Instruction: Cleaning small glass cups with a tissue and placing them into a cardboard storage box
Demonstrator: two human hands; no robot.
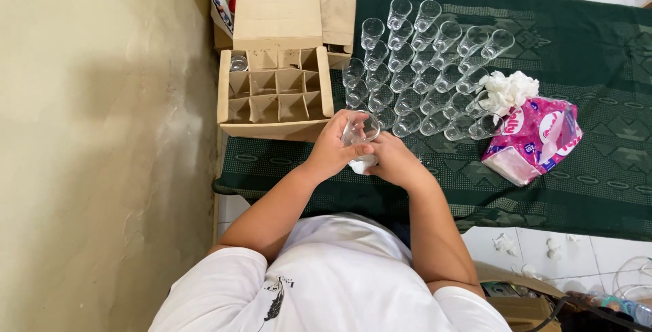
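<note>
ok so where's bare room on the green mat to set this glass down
Bare mat lies right of the glass rows, beyond the tissue pack; another strip runs along the near edge under it. It is crowded between the divided cardboard box and the rows, where both hands hold a glass.

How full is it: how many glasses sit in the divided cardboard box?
1: a glass in the far-left corner compartment of the box. Other visible compartments look empty; the flap may hide more.

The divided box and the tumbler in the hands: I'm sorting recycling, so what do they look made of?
The divided box looks like plain brown cardboard, matte, with folded flaps and thin partition strips. The tumbler, held by the left hand and right hand, looks like clear glass: see-through with bright rim glints, though clear plastic can't be excluded.
</note>
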